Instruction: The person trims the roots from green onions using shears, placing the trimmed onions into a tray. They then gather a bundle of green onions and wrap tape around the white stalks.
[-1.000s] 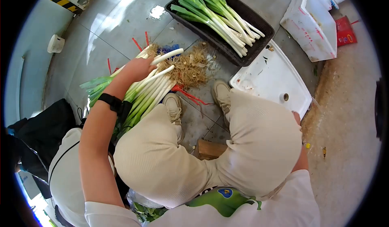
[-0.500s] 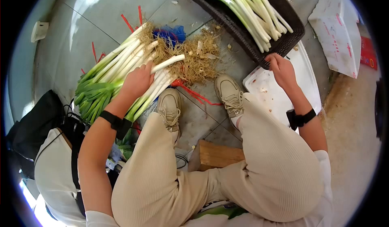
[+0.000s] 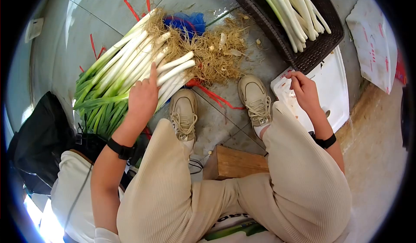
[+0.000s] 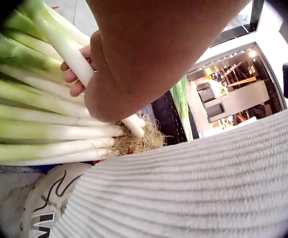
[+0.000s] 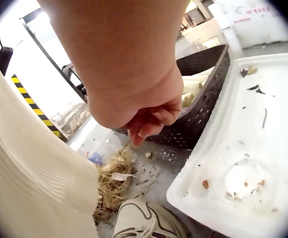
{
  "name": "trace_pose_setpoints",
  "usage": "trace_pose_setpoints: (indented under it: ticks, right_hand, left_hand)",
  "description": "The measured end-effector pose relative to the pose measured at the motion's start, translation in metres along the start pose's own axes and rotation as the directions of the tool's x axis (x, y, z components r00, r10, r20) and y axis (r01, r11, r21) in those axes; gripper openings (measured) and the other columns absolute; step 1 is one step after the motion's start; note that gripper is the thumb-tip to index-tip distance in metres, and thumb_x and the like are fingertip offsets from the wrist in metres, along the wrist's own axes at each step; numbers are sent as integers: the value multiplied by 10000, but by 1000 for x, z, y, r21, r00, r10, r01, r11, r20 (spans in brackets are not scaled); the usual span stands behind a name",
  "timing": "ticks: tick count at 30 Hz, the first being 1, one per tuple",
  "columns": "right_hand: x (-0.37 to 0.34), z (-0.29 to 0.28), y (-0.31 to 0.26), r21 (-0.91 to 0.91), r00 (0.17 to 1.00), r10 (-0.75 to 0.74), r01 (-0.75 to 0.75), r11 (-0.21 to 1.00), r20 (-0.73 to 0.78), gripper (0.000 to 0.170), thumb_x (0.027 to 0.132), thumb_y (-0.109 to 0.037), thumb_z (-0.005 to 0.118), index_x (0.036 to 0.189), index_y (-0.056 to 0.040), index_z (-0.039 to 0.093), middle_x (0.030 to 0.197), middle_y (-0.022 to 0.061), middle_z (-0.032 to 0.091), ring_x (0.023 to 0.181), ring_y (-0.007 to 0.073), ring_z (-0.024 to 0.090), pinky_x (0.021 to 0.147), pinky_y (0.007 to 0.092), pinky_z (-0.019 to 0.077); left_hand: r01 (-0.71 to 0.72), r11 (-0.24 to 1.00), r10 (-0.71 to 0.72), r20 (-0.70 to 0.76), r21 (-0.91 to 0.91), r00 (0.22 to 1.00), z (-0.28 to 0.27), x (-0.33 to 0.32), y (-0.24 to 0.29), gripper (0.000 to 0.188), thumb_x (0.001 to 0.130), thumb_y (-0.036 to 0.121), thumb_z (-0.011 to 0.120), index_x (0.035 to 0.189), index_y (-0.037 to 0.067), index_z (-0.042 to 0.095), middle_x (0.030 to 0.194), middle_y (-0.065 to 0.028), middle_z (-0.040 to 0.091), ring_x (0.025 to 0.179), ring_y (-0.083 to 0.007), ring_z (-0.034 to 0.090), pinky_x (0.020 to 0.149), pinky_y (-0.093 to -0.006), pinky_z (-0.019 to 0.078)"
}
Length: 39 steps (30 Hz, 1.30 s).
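Note:
My left hand [image 3: 143, 96] lies over the pile of leeks [image 3: 115, 71] on the floor, index finger pointing forward. In the left wrist view, the thumb side and fingers wrap a single leek [image 4: 75, 62], whose white end comes out below the hand. Trimmed roots [image 3: 221, 56] form a tangled heap beside the white ends. My right hand [image 3: 305, 91], empty with fingers loosely bent, hovers just off the near corner of the dark woven basket [image 3: 277, 37]. Inside that basket lie cleaned leeks [image 3: 299, 15] with their white ends towards me.
Right of my feet is a white foam lid [image 3: 333, 80] with scraps on it. A wooden block [image 3: 238, 163] sits between my legs. Red ties [image 3: 212, 95] and blue netting [image 3: 186, 24] lie around the roots. A foam box [image 3: 372, 43] stands far right.
My right hand came up from beside my leg to the basket corner, held its rim, and is now off it. The left hand shifted back along the leeks. The head view tilted down.

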State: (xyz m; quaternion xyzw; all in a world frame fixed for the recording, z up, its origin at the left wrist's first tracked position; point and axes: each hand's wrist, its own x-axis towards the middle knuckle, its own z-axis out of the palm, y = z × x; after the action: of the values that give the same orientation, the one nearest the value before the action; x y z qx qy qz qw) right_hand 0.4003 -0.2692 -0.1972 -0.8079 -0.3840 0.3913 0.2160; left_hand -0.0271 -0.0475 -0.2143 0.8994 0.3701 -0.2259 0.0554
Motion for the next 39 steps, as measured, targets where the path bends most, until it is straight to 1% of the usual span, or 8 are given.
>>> trace_pose_setpoints:
  ticks: [7, 13, 17, 19, 23, 30, 33, 39]
  right_hand:
    - [-2, 10, 3, -47, 998, -54, 54, 997, 14, 185, 972, -138, 538, 1029, -28, 675, 709, 119, 616, 585, 192, 553, 602, 317, 454]
    - [1, 11, 3, -64, 998, -61, 61, 996, 11, 191, 965, -154, 552, 1021, -27, 683, 715, 136, 616, 593, 219, 576, 601, 337, 458]
    - [3, 7, 1, -56, 998, -58, 59, 997, 15, 193, 962, -151, 552, 1030, -29, 685, 731, 136, 630, 609, 238, 587, 606, 338, 463]
    - [4, 6, -1, -36, 999, -48, 48, 998, 14, 192, 961, -147, 552, 1033, -28, 685, 738, 137, 634, 615, 241, 591, 608, 337, 465]
    - [8, 6, -7, 17, 996, -84, 84, 996, 10, 200, 971, -152, 557, 1062, -23, 679, 762, 93, 652, 637, 159, 580, 622, 311, 470]
    - [28, -6, -64, 471, 984, -119, 43, 881, 134, 280, 988, -209, 554, 1186, -50, 673, 955, 9, 692, 788, 54, 567, 683, 205, 427]
    - [36, -2, -92, 452, 968, -148, 41, 891, 205, 324, 984, -251, 575, 1214, -45, 674, 981, 14, 704, 832, 61, 576, 696, 218, 440]
    - [43, 17, -101, 430, 922, -112, -63, 901, 370, 277, 931, -196, 701, 1138, -13, 690, 935, 42, 716, 842, 84, 638, 762, 244, 497]
  left_hand:
    - [112, 970, -132, -82, -216, 988, 7, -1, -4, 660, 745, 153, 777, 1312, 60, 453, 991, -122, 596, 894, -326, 604, 727, -424, 555]
    - [-12, 978, -42, -248, -211, 968, 6, 11, -18, 467, 705, 96, 779, 1110, 84, 546, 1035, -118, 571, 1004, -326, 559, 756, -443, 520]
    - [-27, 970, -39, -264, -243, 964, 6, 16, -19, 424, 706, 134, 791, 1056, 74, 560, 968, -126, 572, 940, -336, 581, 764, -449, 516]
    - [117, 939, -174, -151, -325, 973, -9, 10, -15, 424, 716, 144, 793, 1066, 85, 561, 947, -124, 601, 897, -339, 604, 760, -443, 514]
    - [68, 919, -166, -225, -387, 960, -37, 8, -3, 445, 724, 155, 794, 1103, 94, 568, 920, -125, 630, 864, -338, 623, 754, -437, 512]
    - [-187, 850, 43, -289, -493, 956, -92, 26, 45, 391, 773, 83, 749, 1133, 104, 597, 927, -123, 661, 862, -326, 641, 728, -420, 516]
    - [-349, 798, 233, -282, -491, 931, -101, 39, 57, 358, 784, 89, 745, 1108, 103, 593, 916, -116, 656, 877, -331, 626, 750, -423, 496]
    - [-386, 767, 256, -309, -512, 916, -106, 44, 63, 362, 768, 164, 780, 1054, 93, 570, 918, -87, 645, 852, -311, 614, 739, -422, 489]
